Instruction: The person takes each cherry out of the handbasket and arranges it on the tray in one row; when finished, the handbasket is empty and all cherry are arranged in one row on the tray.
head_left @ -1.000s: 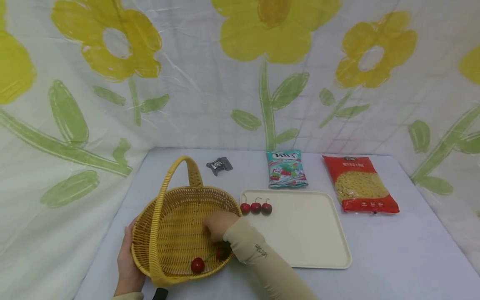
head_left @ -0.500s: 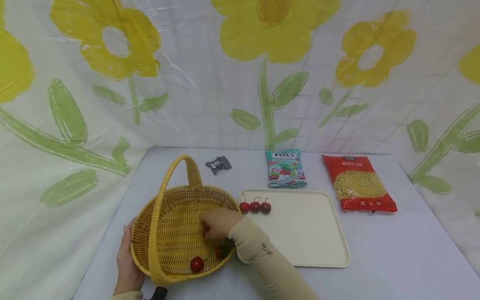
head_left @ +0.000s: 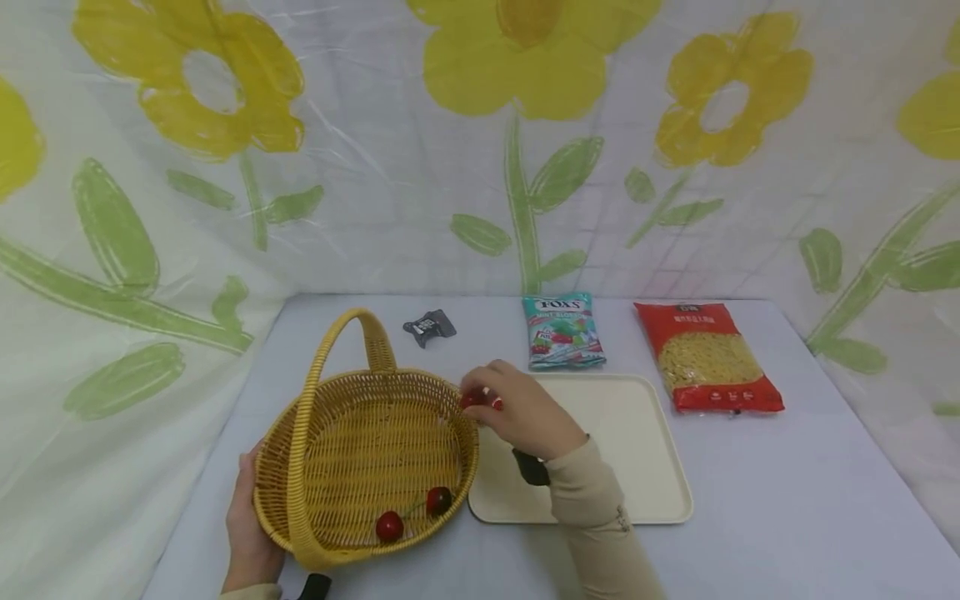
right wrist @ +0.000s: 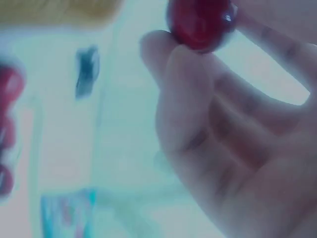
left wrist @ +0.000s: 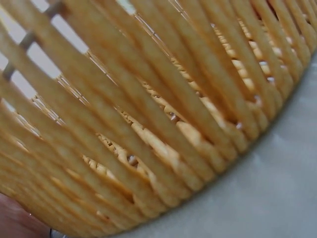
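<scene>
Yellow wicker makes up the handled basket (head_left: pixel 367 450) on the bench (head_left: pixel 765 508); the left hand (head_left: pixel 251 529) rests against its outer left side, though its hidden fingers leave unclear how far they curl. The right hand (head_left: pixel 532 417) pinches a dark red cherry (right wrist: pixel 200 22) between thumb and fingertips, over the cream tray's (head_left: pixel 600 450) left end, near the basket's rim. Two more cherries (head_left: pixel 389 527) lie inside the basket. Behind the tray, a teal bag (head_left: pixel 564 332) reads "FOX'S" above "MINT BLOSSOM". The red pasta pack's (head_left: pixel 708 358) characters and the small black packet's (head_left: pixel 430 327) white lettering are too small to read.
</scene>
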`<state>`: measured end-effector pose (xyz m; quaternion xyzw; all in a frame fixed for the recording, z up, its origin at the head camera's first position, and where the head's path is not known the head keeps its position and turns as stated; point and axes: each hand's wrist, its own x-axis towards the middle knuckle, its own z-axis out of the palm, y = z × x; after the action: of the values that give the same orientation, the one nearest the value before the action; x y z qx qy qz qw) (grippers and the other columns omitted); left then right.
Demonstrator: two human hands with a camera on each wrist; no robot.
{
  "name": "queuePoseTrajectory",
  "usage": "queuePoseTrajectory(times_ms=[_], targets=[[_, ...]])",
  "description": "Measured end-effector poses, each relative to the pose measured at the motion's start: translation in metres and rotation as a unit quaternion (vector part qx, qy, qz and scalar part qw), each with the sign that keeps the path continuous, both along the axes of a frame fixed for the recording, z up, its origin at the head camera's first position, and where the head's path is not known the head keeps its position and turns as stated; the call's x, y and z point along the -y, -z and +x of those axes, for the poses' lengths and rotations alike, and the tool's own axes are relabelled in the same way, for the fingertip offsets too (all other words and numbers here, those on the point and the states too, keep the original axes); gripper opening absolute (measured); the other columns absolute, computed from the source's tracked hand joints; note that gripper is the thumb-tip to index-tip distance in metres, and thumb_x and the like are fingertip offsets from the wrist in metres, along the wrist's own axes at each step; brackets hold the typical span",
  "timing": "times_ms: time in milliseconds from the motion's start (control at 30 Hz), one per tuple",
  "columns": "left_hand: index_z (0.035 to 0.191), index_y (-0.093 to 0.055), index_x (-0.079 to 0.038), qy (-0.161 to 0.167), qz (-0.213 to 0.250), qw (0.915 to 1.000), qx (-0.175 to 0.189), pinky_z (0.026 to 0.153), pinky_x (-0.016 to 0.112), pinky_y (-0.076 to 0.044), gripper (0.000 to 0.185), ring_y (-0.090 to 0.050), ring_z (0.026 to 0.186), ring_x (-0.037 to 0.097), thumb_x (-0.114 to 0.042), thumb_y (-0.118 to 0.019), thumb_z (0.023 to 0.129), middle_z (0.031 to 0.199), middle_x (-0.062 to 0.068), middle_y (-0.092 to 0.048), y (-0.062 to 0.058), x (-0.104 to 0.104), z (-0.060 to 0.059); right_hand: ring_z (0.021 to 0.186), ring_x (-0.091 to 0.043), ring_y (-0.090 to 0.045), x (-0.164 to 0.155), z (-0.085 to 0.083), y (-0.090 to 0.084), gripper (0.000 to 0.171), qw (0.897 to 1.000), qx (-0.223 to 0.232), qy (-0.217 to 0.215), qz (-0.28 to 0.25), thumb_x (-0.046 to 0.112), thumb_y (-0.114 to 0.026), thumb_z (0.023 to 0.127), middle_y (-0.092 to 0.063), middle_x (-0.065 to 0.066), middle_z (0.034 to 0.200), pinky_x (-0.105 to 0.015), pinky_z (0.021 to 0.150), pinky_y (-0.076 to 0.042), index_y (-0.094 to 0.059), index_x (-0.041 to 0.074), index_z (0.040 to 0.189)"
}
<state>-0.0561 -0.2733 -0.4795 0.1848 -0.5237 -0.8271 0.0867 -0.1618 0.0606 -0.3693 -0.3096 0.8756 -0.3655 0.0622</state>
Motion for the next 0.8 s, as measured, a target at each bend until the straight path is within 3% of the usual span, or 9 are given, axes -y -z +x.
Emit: queuePoseTrajectory(times_ms=[133,300,567,800], targets=[[0.148,-0.028,-0.017,0.002,0.01,0.9999,-0.008,0.097,0.017,-0.048,0.058,-0.052,0.12,0.001,-0.051,-0.028,0.1,0.138,-0.009,-0.046,0.001,0.001,0.001,0.091,-0.013,-0.06,-0.036,-0.002,0.015,0.022,0.996,0.046,0.075,-0.011,0.018,-0.07,0.089,-0.061,0.003,0.106,-0.026,0.073,-0.054,-0.063,0.016,0.109],[0.147,-0.03,-0.014,0.007,0.032,0.9989,-0.035,0.097,0.019,-0.049,0.058,-0.054,0.118,0.004,-0.049,-0.031,0.101,0.135,-0.007,-0.05,0.005,0.002,0.001,0.094,-0.021,-0.063,-0.07,-0.008,0.036,0.03,0.988,0.073,0.137,0.024,0.011,-0.071,0.087,-0.06,-0.006,0.111,-0.033,0.077,-0.056,-0.06,0.008,0.115],[0.147,-0.029,-0.015,0.018,0.012,0.9993,-0.031,0.1,0.021,-0.047,0.06,-0.053,0.12,0.004,-0.052,-0.029,0.1,0.137,-0.007,-0.048,0.003,0.004,0.002,0.088,-0.02,-0.061,-0.078,-0.025,0.066,0.021,0.976,0.12,0.171,0.054,0.008,-0.07,0.087,-0.064,-0.008,0.099,-0.032,0.072,-0.055,-0.061,0.005,0.106],[0.147,-0.03,-0.013,0.012,0.009,0.9997,-0.021,0.1,0.022,-0.048,0.063,-0.053,0.121,0.005,-0.053,-0.029,0.099,0.138,-0.005,-0.049,0.006,0.003,0.001,0.088,-0.019,-0.06,-0.075,-0.03,0.088,0.02,0.973,0.121,0.18,0.079,0.011,-0.072,0.085,-0.064,-0.005,0.095,-0.034,0.076,-0.054,-0.062,0.008,0.102]])
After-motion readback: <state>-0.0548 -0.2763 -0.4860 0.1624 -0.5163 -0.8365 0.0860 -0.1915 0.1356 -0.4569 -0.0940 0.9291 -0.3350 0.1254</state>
